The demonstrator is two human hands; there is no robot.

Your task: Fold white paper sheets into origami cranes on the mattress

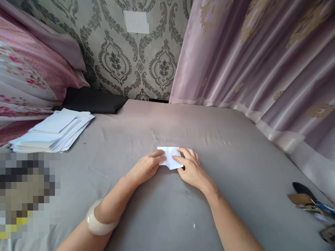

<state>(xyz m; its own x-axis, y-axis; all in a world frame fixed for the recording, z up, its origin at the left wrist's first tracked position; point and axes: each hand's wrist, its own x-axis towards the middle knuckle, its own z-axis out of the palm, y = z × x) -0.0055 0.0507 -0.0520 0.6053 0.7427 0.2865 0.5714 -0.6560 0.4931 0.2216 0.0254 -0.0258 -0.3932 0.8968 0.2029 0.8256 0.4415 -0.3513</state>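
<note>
A small white sheet of paper (170, 164) with a crease down its middle lies between my hands, over the grey bed sheet (167, 209). My left hand (149, 165) grips its left side, fingertips resting on top of the paper. On the right side, my right hand (191, 165) pinches the paper, with fingers on the upper face and along the far edge. The paper's lower left edge looks curved. Whatever lies under the paper is hidden. A pale bangle circles my left forearm.
A stack of white papers (54, 134) lies at the left, in front of a folded black cloth (94, 99). Keys with a brown tag (300, 199) and other small items lie at the right edge. Curtains (222, 59) hang on both sides. A white paper (136, 22) is on the wall.
</note>
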